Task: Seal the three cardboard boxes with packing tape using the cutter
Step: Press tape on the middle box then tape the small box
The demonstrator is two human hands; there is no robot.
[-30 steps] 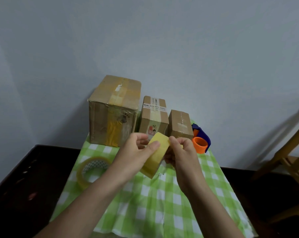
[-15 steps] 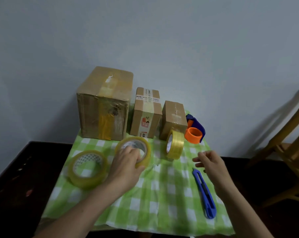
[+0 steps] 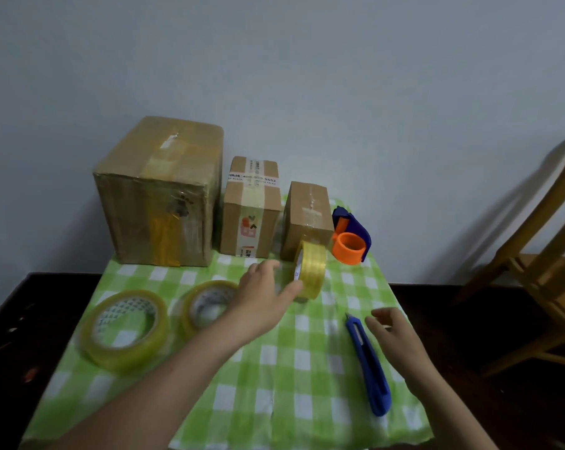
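Three boxes: large box (image 3: 157,190), middle box (image 3: 252,206) and small box (image 3: 308,219) stand in a row at the back of the checked surface (image 3: 274,368).
Flat rolls: left roll (image 3: 125,329) and second roll (image 3: 209,306) lie side by side.
Left hand (image 3: 261,290): grip apart, thumb at the upright roll's (image 3: 310,271) near rim, nothing held.
Upright roll: on edge, just before the small box; it may wheel off, so pinch across its width first.
Cutter (image 3: 368,365): lies untouched, right of centre.
Right hand (image 3: 391,326): grip apart, loosely curled, empty, just beside the cutter; best taken mid-handle.
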